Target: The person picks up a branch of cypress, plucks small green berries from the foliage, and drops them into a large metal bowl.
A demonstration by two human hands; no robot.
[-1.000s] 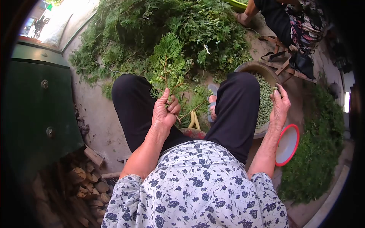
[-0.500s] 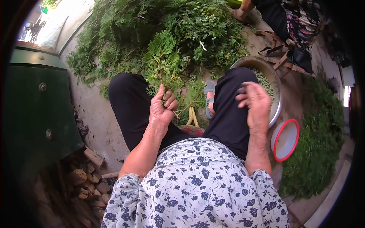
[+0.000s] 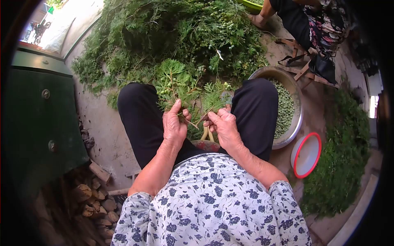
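Observation:
My left hand (image 3: 175, 124) is closed around the stem of a leafy evergreen sprig (image 3: 171, 82), which bears small green cones and points away from me between my knees. Close beside it, my right hand (image 3: 225, 128) pinches the stem of a second feathery twig (image 3: 216, 94) with a cone near its tip. The bare stem ends come close together between the two hands. Beyond my right knee stands a wide metal basin (image 3: 300, 112) holding many small green cones (image 3: 284, 107).
A large heap of cut evergreen branches (image 3: 164, 35) lies ahead. Another person's hand (image 3: 259, 20) is at its far right edge, near a wooden stool (image 3: 303, 73). A red-rimmed bowl (image 3: 306, 159) and trimmed greenery (image 3: 340, 164) lie right; firewood (image 3: 98, 205) and a green box (image 3: 41, 123) left.
My right hand has moved left from above my right knee and taken hold of a twig beside my left hand. My left hand keeps its sprig, and the basin's cones are more exposed.

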